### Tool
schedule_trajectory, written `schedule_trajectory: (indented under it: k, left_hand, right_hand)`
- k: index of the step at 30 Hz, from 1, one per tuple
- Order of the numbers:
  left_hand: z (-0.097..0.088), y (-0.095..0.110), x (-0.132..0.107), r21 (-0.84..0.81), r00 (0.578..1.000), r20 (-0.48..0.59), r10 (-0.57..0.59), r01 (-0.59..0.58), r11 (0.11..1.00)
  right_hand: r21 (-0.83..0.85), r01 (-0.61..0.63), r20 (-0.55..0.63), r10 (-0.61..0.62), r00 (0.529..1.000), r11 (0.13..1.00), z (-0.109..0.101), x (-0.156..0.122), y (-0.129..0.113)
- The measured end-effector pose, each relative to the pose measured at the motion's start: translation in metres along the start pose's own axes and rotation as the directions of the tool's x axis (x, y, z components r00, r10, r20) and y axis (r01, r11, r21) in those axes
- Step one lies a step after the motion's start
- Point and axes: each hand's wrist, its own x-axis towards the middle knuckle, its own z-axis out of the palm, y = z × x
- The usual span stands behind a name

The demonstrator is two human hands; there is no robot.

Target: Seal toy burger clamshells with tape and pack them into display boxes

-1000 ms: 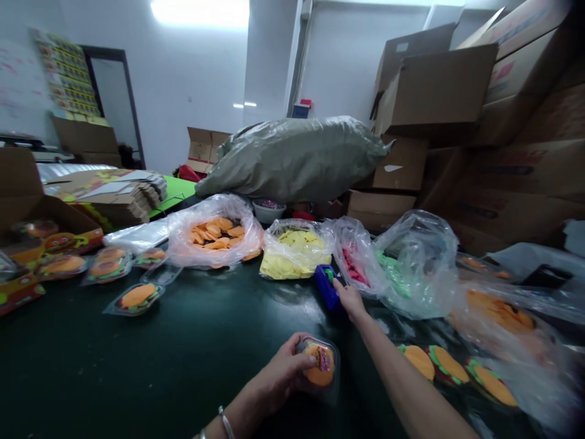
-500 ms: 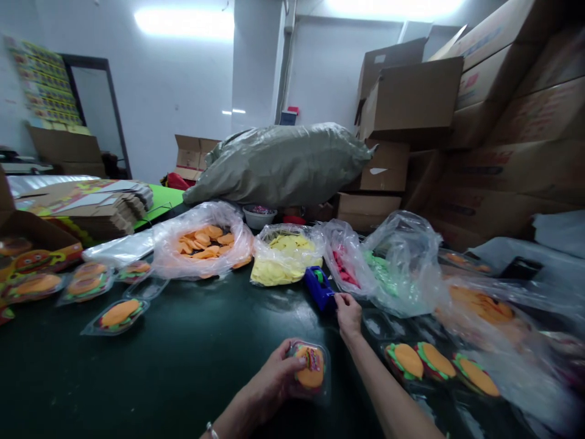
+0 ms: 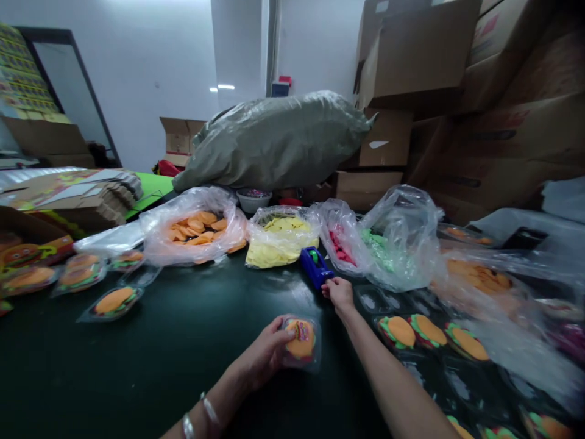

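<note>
My left hand (image 3: 267, 350) is closed on a clear plastic clamshell box (image 3: 315, 356). Inside sits a toy burger (image 3: 299, 347) with an orange bun, and a printed label lies on top under my thumb. My right hand (image 3: 339, 294) reaches forward to a blue tape dispenser (image 3: 313, 267) with a green core. Its fingers are pinched at the dispenser's near end, where the tape comes off; the tape itself is too clear to make out.
Bags of orange pieces (image 3: 198, 228), yellow pieces (image 3: 278, 241), red pieces (image 3: 340, 247) and green pieces (image 3: 379, 247) line the back. Packed burger boxes (image 3: 114, 302) lie left. Clear trays (image 3: 470, 378) with burgers (image 3: 397, 332) lie right. A large sack (image 3: 278, 143) and cartons (image 3: 411, 55) stand behind.
The view has tilted down, so more trays show at the lower right. My right hand stays pinched at the dispenser's end. The left hand still holds the boxed burger.
</note>
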Motion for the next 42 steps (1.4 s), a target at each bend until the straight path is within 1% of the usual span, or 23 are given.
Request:
schedule_trajectory:
  k: [3, 5, 6, 9, 12, 13, 15, 17, 19, 22, 24, 26, 30, 32, 33, 34, 36, 39, 40, 41, 42]
  left_hand:
    - [-0.002, 0.001, 0.001, 0.042, 0.999, -0.030, 0.025, -0.024, 0.999]
    - [-0.004, 0.002, 0.000, 0.082, 0.999, -0.041, 0.034, -0.031, 0.996]
    - [-0.003, 0.003, -0.002, 0.098, 0.998, -0.045, 0.039, -0.035, 0.995]
    - [0.003, 0.002, -0.009, 0.139, 0.998, -0.045, 0.042, -0.035, 0.990]
    - [0.016, -0.004, -0.019, 0.166, 0.999, -0.034, 0.035, -0.029, 0.986]
    - [0.021, -0.006, -0.023, 0.173, 0.999, -0.025, 0.034, -0.029, 0.984]
    - [0.032, -0.012, -0.031, 0.186, 1.000, -0.009, 0.026, -0.024, 0.982]
    - [0.041, -0.018, -0.039, 0.198, 1.000, -0.009, 0.015, -0.013, 0.980]
    - [0.050, -0.023, -0.047, 0.211, 1.000, -0.025, 0.011, -0.005, 0.978]
    - [0.063, -0.029, -0.059, 0.244, 0.999, -0.034, 0.029, -0.019, 0.970]
    - [0.071, -0.031, -0.065, 0.270, 0.999, -0.027, 0.034, -0.025, 0.963]
    - [0.079, -0.034, -0.069, 0.307, 0.999, -0.020, 0.044, -0.036, 0.951]
    - [0.090, -0.037, -0.075, 0.454, 0.995, -0.027, 0.095, -0.072, 0.888]
    - [0.095, -0.038, -0.079, 0.504, 0.992, -0.032, 0.119, -0.087, 0.859]
    - [0.097, -0.039, -0.081, 0.500, 0.991, -0.031, 0.128, -0.096, 0.861]
    - [0.100, -0.040, -0.083, 0.472, 0.990, -0.026, 0.136, -0.108, 0.875]
    - [0.104, -0.044, -0.090, 0.352, 0.991, -0.010, 0.136, -0.124, 0.928]
    - [0.107, -0.053, -0.100, 0.134, 0.996, 0.040, 0.081, -0.085, 0.987]
    - [0.107, -0.057, -0.102, 0.086, 0.997, 0.052, 0.062, -0.066, 0.994]
    - [0.106, -0.060, -0.104, 0.051, 0.997, 0.053, 0.051, -0.054, 0.997]
    - [0.104, -0.063, -0.105, 0.028, 0.998, 0.046, 0.051, -0.052, 0.998]
  right_hand:
    - [-0.003, -0.093, 0.052, 0.093, 0.994, 0.996, 0.001, -0.012, -0.007]
    - [0.013, -0.128, 0.103, 0.126, 0.987, 0.992, -0.005, -0.033, -0.009]
    - [0.029, -0.134, 0.135, 0.129, 0.982, 0.991, -0.013, -0.049, -0.009]
    - [0.097, -0.107, 0.254, 0.079, 0.964, 0.989, -0.050, -0.111, -0.007]
    - [0.146, -0.061, 0.363, 0.004, 0.932, 0.987, -0.090, -0.173, -0.009]
    - [0.151, -0.049, 0.387, -0.014, 0.922, 0.987, -0.101, -0.189, -0.011]
    - [0.144, -0.025, 0.429, -0.040, 0.902, 0.989, -0.119, -0.209, -0.016]
    - [0.123, 0.002, 0.482, -0.061, 0.874, 0.992, -0.131, -0.217, -0.023]
    - [0.099, 0.028, 0.543, -0.077, 0.836, 0.995, -0.139, -0.219, -0.029]
    - [0.073, 0.058, 0.611, -0.091, 0.786, 0.996, -0.146, -0.220, -0.036]
    - [0.056, 0.074, 0.634, -0.093, 0.768, 0.996, -0.148, -0.222, -0.039]
    - [0.035, 0.085, 0.631, -0.087, 0.771, 0.996, -0.149, -0.223, -0.041]
    - [0.000, 0.056, 0.575, -0.046, 0.817, 0.998, -0.150, -0.221, -0.043]
    - [0.012, 0.002, 0.575, -0.008, 0.818, 1.000, -0.151, -0.218, -0.041]
    - [0.027, -0.035, 0.590, 0.012, 0.807, 0.999, -0.151, -0.217, -0.041]
    - [0.049, -0.076, 0.613, 0.030, 0.790, 0.996, -0.152, -0.217, -0.039]
    - [0.106, -0.163, 0.676, 0.049, 0.736, 0.981, -0.151, -0.219, -0.037]
    - [0.210, -0.281, 0.764, 0.021, 0.644, 0.936, -0.144, -0.231, -0.031]
    - [0.246, -0.312, 0.778, 0.005, 0.629, 0.918, -0.140, -0.236, -0.028]
    - [0.280, -0.337, 0.780, -0.008, 0.626, 0.899, -0.136, -0.241, -0.025]
    - [0.312, -0.354, 0.772, -0.018, 0.635, 0.882, -0.133, -0.245, -0.022]
